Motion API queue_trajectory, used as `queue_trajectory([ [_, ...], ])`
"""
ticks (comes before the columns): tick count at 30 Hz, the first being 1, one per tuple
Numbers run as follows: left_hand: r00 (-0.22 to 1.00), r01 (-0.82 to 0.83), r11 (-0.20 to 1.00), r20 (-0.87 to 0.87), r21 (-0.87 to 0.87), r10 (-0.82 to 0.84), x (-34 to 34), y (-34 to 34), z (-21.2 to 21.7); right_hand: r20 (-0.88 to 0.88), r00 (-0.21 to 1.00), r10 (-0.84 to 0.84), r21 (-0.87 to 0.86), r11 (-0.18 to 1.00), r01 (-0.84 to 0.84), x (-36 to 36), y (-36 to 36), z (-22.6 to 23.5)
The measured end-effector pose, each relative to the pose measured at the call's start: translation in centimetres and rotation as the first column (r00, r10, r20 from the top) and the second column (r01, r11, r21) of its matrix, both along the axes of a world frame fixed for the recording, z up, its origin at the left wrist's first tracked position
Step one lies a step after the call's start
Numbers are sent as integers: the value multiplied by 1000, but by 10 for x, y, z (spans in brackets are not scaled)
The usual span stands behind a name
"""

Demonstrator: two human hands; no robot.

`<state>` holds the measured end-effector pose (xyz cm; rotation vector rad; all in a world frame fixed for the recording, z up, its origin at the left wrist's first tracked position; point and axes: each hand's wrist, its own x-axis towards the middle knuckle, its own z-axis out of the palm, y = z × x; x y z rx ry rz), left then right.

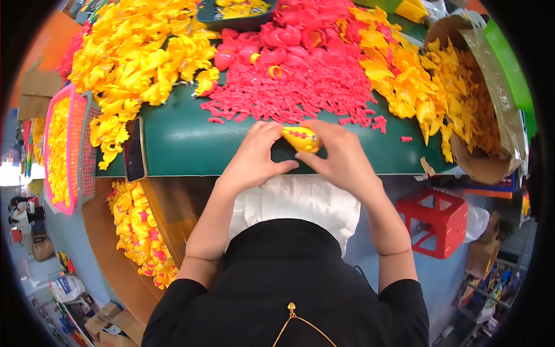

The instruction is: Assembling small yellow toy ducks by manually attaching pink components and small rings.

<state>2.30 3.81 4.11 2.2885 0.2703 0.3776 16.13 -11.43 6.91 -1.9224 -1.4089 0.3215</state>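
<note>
A small yellow plastic toy part (302,139) with a row of pink pieces along its upper side is held up just above the table's near edge. My right hand (345,155) grips it between thumb and fingers from the right. On the other side, my left hand (254,151) has its curled fingertips against the part's left end, while the left thumb sits a little below it. The undersides of my fingers are hidden. Beyond my hands lies a heap of small pink plastic strips (277,95) on the green table (185,136).
Yellow plastic parts (156,63) are piled at the far left, more (404,87) on the right beside a tipped cardboard box (483,168). A phone (136,150), pink basket (72,150), dark tray (237,22), red stool (436,222) and box of yellow-and-pink pieces (139,231) surround me.
</note>
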Motion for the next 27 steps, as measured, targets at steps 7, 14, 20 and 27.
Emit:
queue_trajectory([
  [7,991,128,674,118,-727,-61,-2,-1,-3,-74,989,-130,94,986,137,-15,-12,-29],
  [14,946,-320,914,-27,-248,323,-76,21,36,-335,939,77,103,994,-45,-15,-15,-35],
  [20,274,-618,422,-321,663,906,-219,51,77,-307,951,34,159,987,16,-6,-5,-27],
  [27,703,-670,634,55,387,709,-46,94,34,-236,969,-66,104,990,93,-2,14,-31],
])
